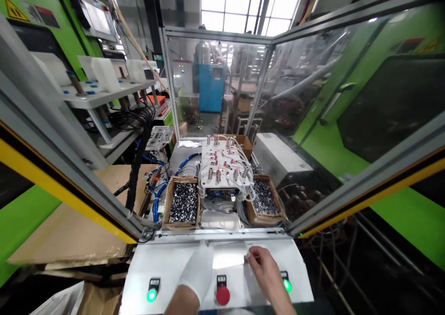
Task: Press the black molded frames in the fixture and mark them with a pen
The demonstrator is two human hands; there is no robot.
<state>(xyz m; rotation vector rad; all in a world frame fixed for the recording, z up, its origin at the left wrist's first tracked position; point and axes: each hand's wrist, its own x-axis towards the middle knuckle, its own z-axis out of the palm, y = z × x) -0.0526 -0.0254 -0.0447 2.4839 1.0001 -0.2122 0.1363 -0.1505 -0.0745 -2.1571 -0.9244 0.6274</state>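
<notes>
Gloved left hand (197,269) rests flat, holding nothing, on the white panel (163,264); bare right hand (266,266) pinches a small part (247,258); both boxes of parts (183,202) remain full

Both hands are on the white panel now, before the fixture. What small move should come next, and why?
Probably the bare right hand should lift the small thing it pinches toward the fixture plate. The gloved left hand rests flat and holds nothing, and the boxes of parts flank that plate.

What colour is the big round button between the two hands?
Red, seen clearly in the head view, on the white panel.
</notes>
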